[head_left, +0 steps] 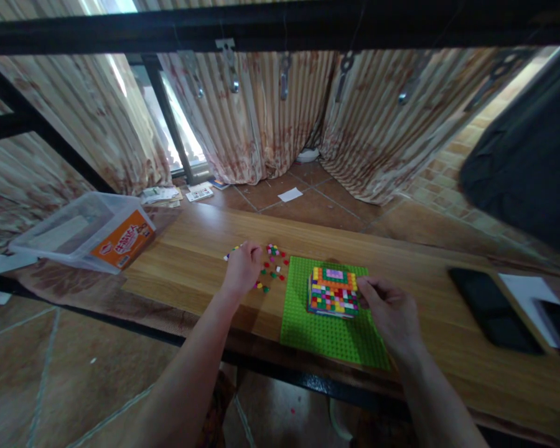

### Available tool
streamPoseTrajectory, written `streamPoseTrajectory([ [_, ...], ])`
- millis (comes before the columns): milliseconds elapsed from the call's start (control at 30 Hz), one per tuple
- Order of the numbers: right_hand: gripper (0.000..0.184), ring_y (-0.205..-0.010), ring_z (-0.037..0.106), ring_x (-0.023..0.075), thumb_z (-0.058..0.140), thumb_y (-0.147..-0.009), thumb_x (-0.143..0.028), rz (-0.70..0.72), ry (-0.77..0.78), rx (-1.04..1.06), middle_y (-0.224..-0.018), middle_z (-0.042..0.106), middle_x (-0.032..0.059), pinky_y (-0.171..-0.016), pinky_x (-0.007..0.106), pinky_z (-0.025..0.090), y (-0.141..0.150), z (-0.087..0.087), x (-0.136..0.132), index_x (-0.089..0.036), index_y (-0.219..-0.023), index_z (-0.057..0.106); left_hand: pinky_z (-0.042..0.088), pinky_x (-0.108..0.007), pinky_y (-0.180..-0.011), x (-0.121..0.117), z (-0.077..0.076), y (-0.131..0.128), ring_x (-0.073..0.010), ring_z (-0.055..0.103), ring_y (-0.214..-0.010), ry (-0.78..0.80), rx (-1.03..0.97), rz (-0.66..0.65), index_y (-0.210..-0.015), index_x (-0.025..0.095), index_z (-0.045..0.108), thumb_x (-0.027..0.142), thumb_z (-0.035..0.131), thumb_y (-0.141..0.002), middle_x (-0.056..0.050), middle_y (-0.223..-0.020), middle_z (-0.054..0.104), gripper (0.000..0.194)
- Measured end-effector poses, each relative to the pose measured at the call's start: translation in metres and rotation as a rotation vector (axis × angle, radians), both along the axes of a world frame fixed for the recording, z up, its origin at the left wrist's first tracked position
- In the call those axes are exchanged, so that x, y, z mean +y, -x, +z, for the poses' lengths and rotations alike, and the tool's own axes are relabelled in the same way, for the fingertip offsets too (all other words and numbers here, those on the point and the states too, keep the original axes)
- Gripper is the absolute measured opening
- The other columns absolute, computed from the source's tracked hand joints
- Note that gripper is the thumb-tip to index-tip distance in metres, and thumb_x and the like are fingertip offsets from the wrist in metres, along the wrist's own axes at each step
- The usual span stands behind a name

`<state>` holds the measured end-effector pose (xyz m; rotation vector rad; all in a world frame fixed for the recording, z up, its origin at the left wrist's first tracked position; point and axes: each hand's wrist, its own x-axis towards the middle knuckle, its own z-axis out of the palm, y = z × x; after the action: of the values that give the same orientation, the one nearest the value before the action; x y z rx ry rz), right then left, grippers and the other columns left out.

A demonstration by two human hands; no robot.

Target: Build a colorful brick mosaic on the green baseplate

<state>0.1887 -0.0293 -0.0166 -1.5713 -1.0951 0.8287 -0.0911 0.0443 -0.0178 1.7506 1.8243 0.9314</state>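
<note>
Curtains [224, 124], striped beige, hang beyond the brown wooden counter [182, 267]'s far edge; left hand [242, 269] curled by small coloured bricks [272, 250], right hand [394, 311] curled at multicoloured brick block [333, 292], grips unclear

There are two bare hands [244, 270], one multicoloured brick-built block [333, 295], one square bright-green studded baseplate [298, 317], one clear plastic bin [106, 229], two flat black rectangular objects [494, 309], and loose coloured plastic bricks [273, 250] too small to count.

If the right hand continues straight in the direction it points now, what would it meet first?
Most likely the right hand would meet the multicoloured brick block; they look very close or touching, depth being unclear.
</note>
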Motion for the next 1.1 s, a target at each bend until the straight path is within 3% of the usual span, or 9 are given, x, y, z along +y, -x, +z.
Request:
streamPoseTrajectory([
  [133, 0.034, -0.061, 0.06, 0.0154, 0.072, -0.073, -0.051, 0.012, 0.006, 0.001, -0.067, 0.07, 0.0025, -0.057, 0.025, 0.049, -0.001, -0.001, 0.0, -0.018, -0.074, 0.075, 0.041, -0.025, -0.061, -0.001, 0.005, -0.007, -0.0144, 0.061, -0.059, 0.004, -0.181, 0.009, -0.074, 0.019, 0.055, 0.024, 0.044, -0.091, 0.0, -0.068, 0.063, 0.021],
  [467, 0.033, -0.06, 0.059, 0.0158, 0.068, -0.078, -0.049, 0.035, -0.024, -0.021, -0.066, 0.069, 0.0026, -0.057, 0.026, 0.048, 0.0, -0.001, -0.001, -0.018, -0.074, 0.076, 0.041, -0.028, -0.07, -0.002, 0.005, -0.013, -0.0187, 0.059, -0.075, -0.049, -0.015, 0.067, -0.067, 0.02, 0.056, 0.021, 0.043, -0.091, -0.003, -0.069, 0.063, 0.027],
  [667, 0.032, -0.06, 0.058, 0.0154, 0.068, -0.076, -0.049, 0.026, -0.02, -0.032, -0.064, 0.068, 0.002, -0.057, 0.026, 0.047, 0.001, 0.003, -0.001, -0.017, -0.072, 0.075, 0.039, -0.025, -0.063, -0.006, 0.008, -0.019, -0.0139, 0.052, -0.064, -0.046, -0.226, 0.042, -0.063, 0.019, 0.054, 0.021, 0.047, -0.089, 0.001, -0.061, 0.054, 0.027],
  [800, 0.029, -0.057, 0.057, 0.0145, 0.071, -0.075, -0.046, -0.084, -0.063, -0.011, -0.064, 0.067, 0.0013, -0.055, 0.026, 0.046, 0.004, 0.008, 0.0, -0.018, -0.073, 0.074, 0.031, -0.023, -0.047, -0.018, 0.014, -0.031, -0.0086, 0.042, -0.045, 0.114, -0.643, -0.128, -0.079, 0.018, 0.062, 0.036, 0.051, -0.092, 0.006, -0.057, 0.048, 0.025],
  [933, 0.024, -0.058, 0.058, 0.0144, 0.071, -0.079, -0.043, -0.184, -0.248, 0.018, -0.07, 0.07, 0.002, -0.057, 0.027, 0.049, 0.016, 0.017, -0.003, -0.019, -0.079, 0.074, 0.032, -0.02, -0.044, -0.033, 0.021, -0.047, -0.0059, 0.045, -0.043, 0.211, -0.948, -0.325, -0.099, 0.016, 0.068, 0.05, 0.063, -0.088, 0.006, -0.059, 0.054, 0.036],
  [1000, 0.02, -0.068, 0.064, 0.0162, 0.07, -0.084, -0.04, -0.11, -0.353, -0.014, -0.079, 0.073, 0.0033, -0.066, 0.029, 0.053, 0.025, 0.022, -0.007, -0.021, -0.084, 0.076, 0.031, -0.019, -0.043, -0.039, 0.024, -0.055, -0.0049, 0.044, -0.042, 0.241, -1.023, -0.395, -0.109, 0.016, 0.069, 0.053, 0.067, -0.086, 0.006, -0.057, 0.055, 0.044],
  [1100, 0.015, -0.089, 0.068, 0.0191, 0.068, -0.09, -0.035, 0.119, -0.439, -0.116, -0.099, 0.074, 0.0048, -0.078, 0.032, 0.055, 0.037, 0.029, -0.012, -0.026, -0.097, 0.078, 0.03, -0.018, -0.042, -0.045, 0.027, -0.065, -0.004, 0.042, -0.039, 0.3, -1.087, -0.479, -0.12, 0.016, 0.066, 0.055, 0.07, -0.085, 0.007, -0.054, 0.055, 0.053],
])
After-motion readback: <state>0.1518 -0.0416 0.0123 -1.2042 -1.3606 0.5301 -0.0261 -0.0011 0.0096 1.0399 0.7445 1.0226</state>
